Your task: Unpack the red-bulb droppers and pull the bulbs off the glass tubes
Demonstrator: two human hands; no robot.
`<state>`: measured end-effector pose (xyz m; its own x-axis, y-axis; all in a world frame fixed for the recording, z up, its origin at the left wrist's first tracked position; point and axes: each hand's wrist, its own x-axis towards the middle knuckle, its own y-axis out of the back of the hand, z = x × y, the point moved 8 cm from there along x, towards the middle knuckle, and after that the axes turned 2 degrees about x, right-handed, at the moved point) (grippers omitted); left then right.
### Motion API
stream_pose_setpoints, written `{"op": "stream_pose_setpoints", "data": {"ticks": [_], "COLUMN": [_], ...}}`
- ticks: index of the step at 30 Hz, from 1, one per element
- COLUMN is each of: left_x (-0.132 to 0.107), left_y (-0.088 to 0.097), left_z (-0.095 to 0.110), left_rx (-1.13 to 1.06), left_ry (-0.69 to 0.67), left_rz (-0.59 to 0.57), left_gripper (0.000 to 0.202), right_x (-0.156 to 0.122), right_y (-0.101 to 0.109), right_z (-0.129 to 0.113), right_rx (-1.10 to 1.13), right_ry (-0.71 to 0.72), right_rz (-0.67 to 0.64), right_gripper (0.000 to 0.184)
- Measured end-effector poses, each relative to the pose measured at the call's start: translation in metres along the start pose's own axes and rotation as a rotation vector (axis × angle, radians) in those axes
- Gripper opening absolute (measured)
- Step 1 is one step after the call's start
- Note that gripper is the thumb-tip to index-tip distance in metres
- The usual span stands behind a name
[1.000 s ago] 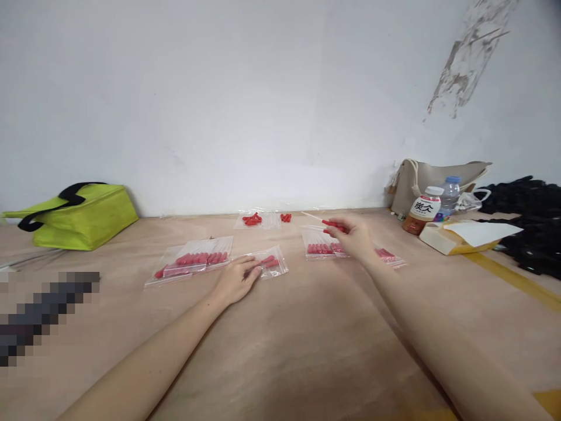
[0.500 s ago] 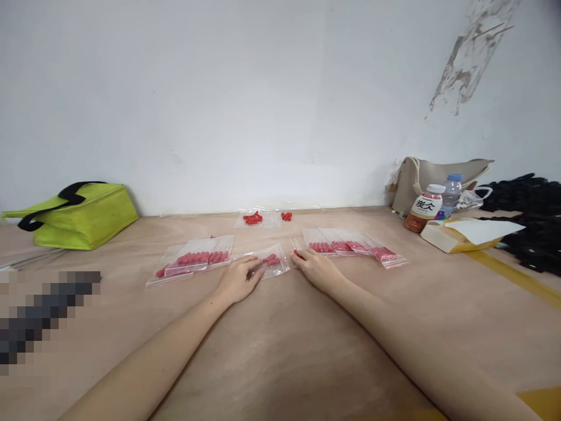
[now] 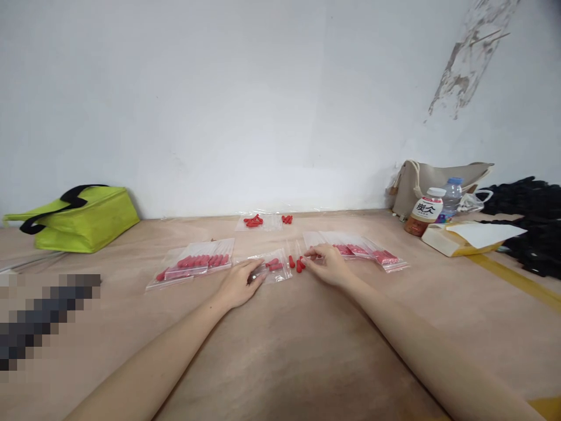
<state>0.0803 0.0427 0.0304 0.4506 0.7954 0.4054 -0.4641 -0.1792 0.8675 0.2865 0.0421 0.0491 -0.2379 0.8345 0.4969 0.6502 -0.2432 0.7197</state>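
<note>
red caps (image 3: 300,264) loose just beside clear bag (image 3: 277,268). l hand (image 3: 239,285) flat, pinning bag; r hand (image 3: 329,264) fingers narrow at caps, grip unclear. prob mid-fill; next needs bag mouth open.

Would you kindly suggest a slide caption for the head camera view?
Left hand rests on a clear bag of red pieces; right hand reaches loose red pieces beside it on the table.

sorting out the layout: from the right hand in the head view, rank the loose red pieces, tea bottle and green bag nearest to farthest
1. Loose red pieces, just left of the right hand.
2. Tea bottle, back right near the wall.
3. Green bag, far left.
</note>
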Motion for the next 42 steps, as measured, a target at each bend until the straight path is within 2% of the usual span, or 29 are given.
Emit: {"op": "stream_pose_setpoints", "data": {"ticks": [6,14,19,24,27,32,35,38,40,42], "left_x": [-0.001,-0.009,-0.016,-0.026,-0.029,-0.029,-0.029,-0.030,-0.031,-0.032], "left_y": [-0.001,0.004,0.004,0.003,0.003,0.004,0.005,0.008,0.010,0.011], "left_z": [0.008,0.010,0.018,0.026,0.026,0.026,0.024,0.014,0.007,0.003], "left_rx": [-0.057,-0.097,-0.118,-0.111,-0.104,-0.096,-0.098,-0.086,-0.064,-0.031], "left_ry": [-0.080,-0.105,-0.126,-0.126,-0.117,-0.108,-0.092,-0.017,0.030,0.059], "left_rz": [-0.060,-0.098,-0.114,-0.160,-0.170,-0.170,-0.153,-0.084,-0.044,-0.023], "left_gripper": [0.036,0.033,0.031,0.035,0.036,0.036,0.036,0.041,0.042,0.040], "right_x": [-0.005,-0.013,-0.018,-0.021,-0.020,-0.022,-0.020,-0.014,-0.008,0.001], "right_y": [-0.013,-0.024,-0.029,-0.036,-0.037,-0.040,-0.038,-0.032,-0.024,-0.006], "right_z": [-0.013,-0.027,-0.047,-0.061,-0.063,-0.064,-0.061,-0.044,-0.028,-0.008], "right_rx": [-0.127,-0.093,-0.093,-0.158,-0.135,0.010,0.191,0.480,0.653,0.750], "right_ry": [-0.022,0.067,0.139,0.181,0.169,0.178,0.151,0.004,-0.116,-0.201], "right_rz": [-0.029,-0.109,-0.137,-0.211,-0.195,-0.202,-0.222,-0.300,-0.360,-0.312], "right_gripper": [0.012,0.019,0.027,0.023,0.020,0.021,0.022,0.017,0.023,0.028]}}
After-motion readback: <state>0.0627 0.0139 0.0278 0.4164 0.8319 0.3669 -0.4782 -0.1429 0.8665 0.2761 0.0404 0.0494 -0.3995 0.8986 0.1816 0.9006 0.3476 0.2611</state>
